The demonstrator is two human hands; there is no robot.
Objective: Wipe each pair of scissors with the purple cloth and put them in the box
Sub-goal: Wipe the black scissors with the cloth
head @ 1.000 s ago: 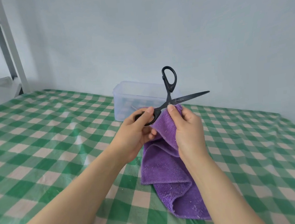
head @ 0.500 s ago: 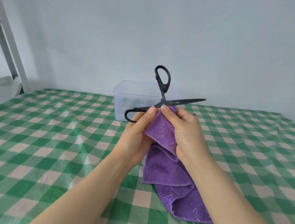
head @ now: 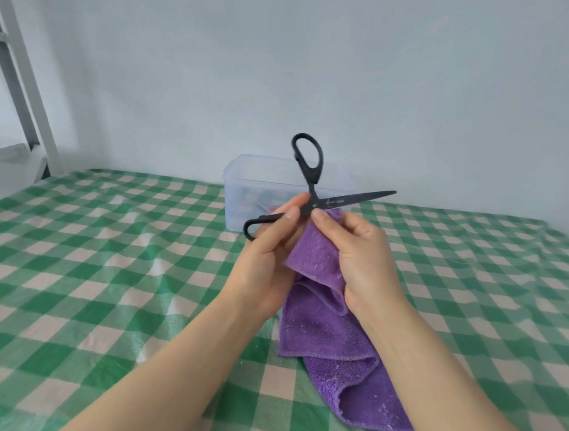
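Scissors [head: 340, 200], black and spread wide, are held up at the centre of the view. The one visible blade points to 3 o'clock, one finger loop stands at 12 o'clock, and the other loop sticks out toward 9 o'clock past the left hand [head: 265, 251]. That hand is curled, its thumb and forefinger pinching the lower handle just beside the pivot. The right hand [head: 358, 253] is curled too, gripping a bunched fold of the purple cloth [head: 334, 331], with its thumb tip pressed up just under the pivot (the second blade is hidden, so I cannot tell whether it lies in the fold). From the hands the cloth hangs toward 6 o'clock, and its lower end lies crumpled on the green-and-white checked surface [head: 108, 265].

At 12 o'clock from the hands, behind the scissors and near the pale wall [head: 401, 67], stands the clear plastic box [head: 237, 199] with no lid on; dim shapes show through its side, too blurred to name. A white metal ladder [head: 25, 100] rises at 10 o'clock.
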